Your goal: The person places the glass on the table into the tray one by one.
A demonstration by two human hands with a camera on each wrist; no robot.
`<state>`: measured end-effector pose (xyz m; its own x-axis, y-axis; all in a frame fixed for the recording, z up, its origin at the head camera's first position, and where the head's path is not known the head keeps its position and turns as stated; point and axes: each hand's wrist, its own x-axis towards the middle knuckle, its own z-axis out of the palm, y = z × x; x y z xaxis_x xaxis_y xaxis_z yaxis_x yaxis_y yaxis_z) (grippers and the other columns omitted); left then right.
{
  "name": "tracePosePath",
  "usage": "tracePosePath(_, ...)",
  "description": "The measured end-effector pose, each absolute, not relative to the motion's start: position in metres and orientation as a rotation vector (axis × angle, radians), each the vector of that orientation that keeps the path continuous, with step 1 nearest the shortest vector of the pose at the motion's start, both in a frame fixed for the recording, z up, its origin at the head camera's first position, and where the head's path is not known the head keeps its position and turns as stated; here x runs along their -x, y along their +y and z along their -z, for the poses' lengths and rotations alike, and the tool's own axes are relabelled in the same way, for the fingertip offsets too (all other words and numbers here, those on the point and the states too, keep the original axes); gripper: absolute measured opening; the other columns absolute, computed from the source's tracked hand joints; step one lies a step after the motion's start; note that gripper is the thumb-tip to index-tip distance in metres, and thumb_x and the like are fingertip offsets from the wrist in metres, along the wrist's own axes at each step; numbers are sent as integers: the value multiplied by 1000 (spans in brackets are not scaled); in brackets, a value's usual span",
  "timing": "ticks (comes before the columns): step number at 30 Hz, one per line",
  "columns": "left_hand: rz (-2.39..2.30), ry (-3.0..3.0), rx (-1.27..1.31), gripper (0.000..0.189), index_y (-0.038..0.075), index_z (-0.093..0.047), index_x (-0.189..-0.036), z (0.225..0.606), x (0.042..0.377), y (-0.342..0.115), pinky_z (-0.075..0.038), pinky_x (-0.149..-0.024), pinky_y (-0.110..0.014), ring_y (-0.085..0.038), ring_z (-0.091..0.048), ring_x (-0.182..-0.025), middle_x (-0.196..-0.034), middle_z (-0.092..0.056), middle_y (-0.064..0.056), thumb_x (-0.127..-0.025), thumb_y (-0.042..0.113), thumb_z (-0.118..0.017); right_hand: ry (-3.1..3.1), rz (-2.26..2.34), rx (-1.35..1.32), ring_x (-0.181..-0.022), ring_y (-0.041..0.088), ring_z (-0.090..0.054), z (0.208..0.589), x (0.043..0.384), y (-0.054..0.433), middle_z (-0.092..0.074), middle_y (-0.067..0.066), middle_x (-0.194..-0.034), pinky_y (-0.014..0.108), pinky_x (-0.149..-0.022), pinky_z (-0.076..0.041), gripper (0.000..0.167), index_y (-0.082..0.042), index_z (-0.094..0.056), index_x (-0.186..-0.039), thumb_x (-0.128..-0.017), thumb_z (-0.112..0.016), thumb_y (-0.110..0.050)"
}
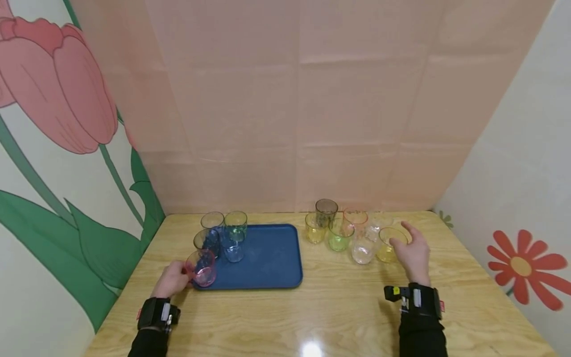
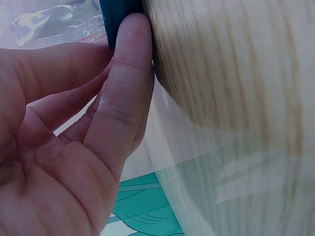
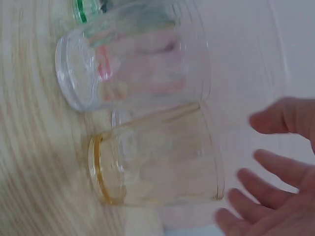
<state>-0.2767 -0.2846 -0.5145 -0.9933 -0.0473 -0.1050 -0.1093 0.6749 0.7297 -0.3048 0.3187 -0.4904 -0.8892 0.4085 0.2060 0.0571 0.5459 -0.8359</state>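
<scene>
My left hand (image 1: 171, 279) is at the front left corner of the blue tray (image 1: 272, 277); in the left wrist view its fingers pinch the tray's edge (image 2: 117, 19). Just beside that hand, a pink glass (image 1: 204, 275) stands on the tray corner. On the right, my right hand (image 1: 412, 253) hovers by a yellow glass (image 1: 386, 252), thumb and fingers spread apart. The right wrist view has the fingertips short of this glass's rim, with a clear glass (image 3: 133, 73) next to it.
Several more glasses share the tray's left side, among them a green one (image 1: 236, 232) and a light blue one (image 1: 234, 253). Right of the tray stand a small yellow glass (image 1: 314, 233), a grey one (image 1: 326, 212), a green one (image 1: 340, 242) and clear ones (image 1: 362, 253).
</scene>
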Motion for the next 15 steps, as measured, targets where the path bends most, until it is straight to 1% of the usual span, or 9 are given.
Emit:
tracePosePath(1, -1229, 2803, 133, 6, -9, -64, -97, 514, 277, -285, -57, -64, -35, -21, -62, -73, -87, -63, -12, -91, -8, -61, -2448, -1304, 352, -142, 47, -32, 490, 304, 321, -30, 28, -159, 62, -108, -33, 70, 0, -32, -156, -94, -61, -9)
tracePosePath(2, -1227, 2802, 138, 6, -9, -64, -97, 513, 276, -284, -56, -64, -35, -21, -61, -73, -87, -63, -12, -92, -8, -61, -2487, -1320, 331, -145, 49, -27, 491, 304, 322, -27, 29, -160, 65, -110, -30, 73, 0, -28, -158, -94, -62, -9)
tracePosePath(4, -1219, 2797, 149, 7, -9, -64, -98, 513, 277, -284, -56, -64, -35, -21, -61, -73, -88, -64, -13, -92, -7, -61, -2553, -1354, 284, -146, 54, -19, 492, 304, 324, -20, 32, -161, 69, -111, -26, 80, 3, -19, -159, -94, -63, -9)
tracePosePath(6, -1211, 2787, 158, 8, -9, -64, -99, 512, 277, -284, -56, -65, -35, -22, -61, -74, -89, -64, -13, -93, -8, -60, -2608, -1358, 263, -145, 57, -17, 493, 304, 326, -15, 36, -161, 70, -110, -26, 85, 5, -11, -159, -95, -64, -10)
tracePosePath(9, -1198, 2768, 181, 8, -9, -63, -100, 512, 277, -284, -56, -65, -35, -22, -61, -75, -89, -64, -13, -93, -7, -60, -2631, -1369, 276, -143, 59, -18, 497, 305, 327, -12, 38, -160, 70, -109, -28, 91, 6, -5, -159, -94, -67, -11)
tracePosePath(15, -1197, 2764, 196, 9, -8, -64, -101, 512, 278, -284, -55, -64, -34, -23, -61, -75, -89, -64, -13, -94, -7, -59, -2581, -1420, 358, -143, 56, -22, 506, 308, 327, -17, 38, -159, 67, -110, -30, 96, 6, -3, -159, -94, -71, -17)
